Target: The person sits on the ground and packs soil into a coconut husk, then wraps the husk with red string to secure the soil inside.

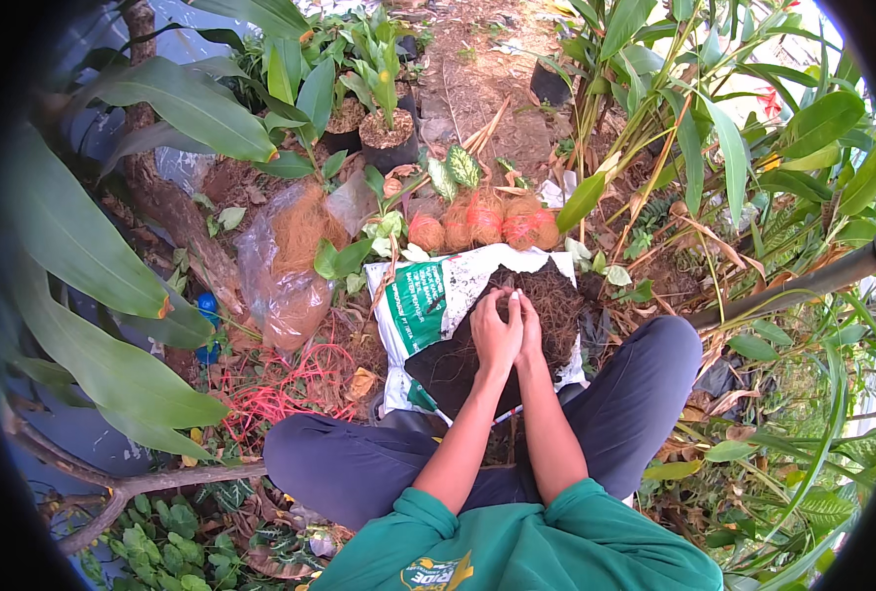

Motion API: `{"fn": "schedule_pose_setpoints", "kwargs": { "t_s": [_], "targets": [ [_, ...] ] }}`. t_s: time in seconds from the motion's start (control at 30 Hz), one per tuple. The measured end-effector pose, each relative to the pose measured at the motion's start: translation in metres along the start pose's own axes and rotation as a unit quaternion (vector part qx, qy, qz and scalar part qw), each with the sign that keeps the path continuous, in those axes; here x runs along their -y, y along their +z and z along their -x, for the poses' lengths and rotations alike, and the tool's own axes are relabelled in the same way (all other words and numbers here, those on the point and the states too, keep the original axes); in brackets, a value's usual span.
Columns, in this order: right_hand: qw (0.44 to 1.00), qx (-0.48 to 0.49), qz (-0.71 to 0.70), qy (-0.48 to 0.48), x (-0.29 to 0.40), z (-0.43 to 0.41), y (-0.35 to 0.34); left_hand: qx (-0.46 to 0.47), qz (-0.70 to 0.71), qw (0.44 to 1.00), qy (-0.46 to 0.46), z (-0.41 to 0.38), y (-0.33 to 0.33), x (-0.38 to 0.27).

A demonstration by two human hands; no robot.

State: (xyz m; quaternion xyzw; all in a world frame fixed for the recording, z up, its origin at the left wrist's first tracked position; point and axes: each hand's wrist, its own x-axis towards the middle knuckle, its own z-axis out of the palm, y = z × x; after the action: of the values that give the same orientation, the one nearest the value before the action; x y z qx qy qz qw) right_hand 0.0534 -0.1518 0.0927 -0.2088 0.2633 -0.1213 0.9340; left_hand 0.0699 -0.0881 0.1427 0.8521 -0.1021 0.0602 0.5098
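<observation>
My left hand and my right hand are cupped together over dark potting soil. Between them they close around a small dark clump, mostly hidden by the fingers. The soil lies on an opened white and green plastic sack that bears writing. Brown fibrous roots or coir spread over the soil at its right side. Beyond the sack's far edge sit several fibre-wrapped balls bound with red plastic string.
A clear plastic bag of coconut fibre stands left of the sack, with tangled red plastic string nearer me. Potted plants in black bags stand farther off. A branch, broad leaves and a dark pole flank my knees.
</observation>
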Motion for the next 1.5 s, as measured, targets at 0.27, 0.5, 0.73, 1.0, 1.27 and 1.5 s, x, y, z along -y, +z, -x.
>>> {"fn": "schedule_pose_setpoints", "kwargs": {
  "t_s": [0.27,0.5,0.73,1.0,1.27,1.5],
  "targets": [
    [0.987,0.051,-0.146,0.037,0.006,0.012,0.01,0.017,0.307,0.921,-0.238,-0.039,-0.037,-0.014],
    [0.988,0.071,-0.118,0.066,-0.001,0.014,0.015,0.039,-0.014,0.998,0.056,-0.009,-0.019,-0.005],
    [0.992,0.0,-0.123,0.041,-0.01,0.015,-0.004,0.09,-0.009,0.989,0.118,-0.004,-0.005,0.005],
    [0.987,0.051,-0.129,0.087,-0.001,0.016,-0.01,0.113,0.003,0.987,0.113,-0.003,-0.003,0.009],
    [0.985,0.088,-0.136,0.065,0.004,0.012,0.002,0.152,0.052,0.984,0.076,-0.014,-0.016,-0.003],
    [0.998,0.04,-0.044,-0.008,0.0,0.016,0.002,0.099,0.017,0.987,0.128,-0.006,-0.011,0.0]
  ]
}}
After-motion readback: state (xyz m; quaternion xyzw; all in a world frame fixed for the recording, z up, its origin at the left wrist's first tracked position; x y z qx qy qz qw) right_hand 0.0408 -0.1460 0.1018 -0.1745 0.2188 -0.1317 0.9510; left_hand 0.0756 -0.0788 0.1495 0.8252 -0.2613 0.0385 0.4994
